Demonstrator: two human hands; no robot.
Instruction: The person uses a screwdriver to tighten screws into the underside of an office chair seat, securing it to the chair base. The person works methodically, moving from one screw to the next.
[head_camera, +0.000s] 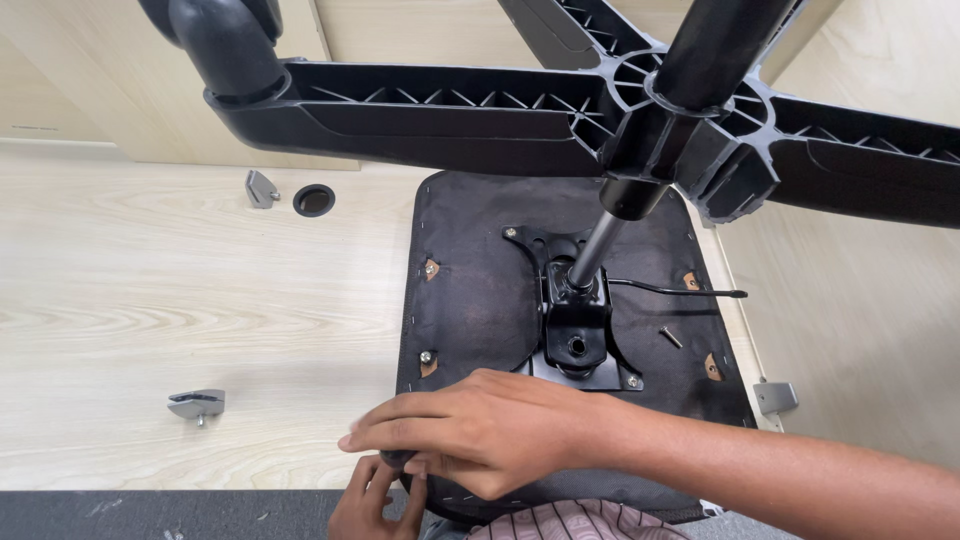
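Observation:
An office chair lies upside down on a light wooden desk. Its black seat underside faces up, with the black metal mechanism plate, the gas cylinder and the black star base rising toward me. My right hand rests flat on the seat's near edge, fingers together and pointing left. My left hand is under it at the seat's near left corner, fingers curled against the edge. What the fingers pinch is hidden. A loose screw lies on the seat at the right.
A thin black lever sticks out right from the mechanism. Two grey metal brackets and a round cable hole are on the desk at left. Another grey bracket sits at the desk's right edge. A caster hangs top left.

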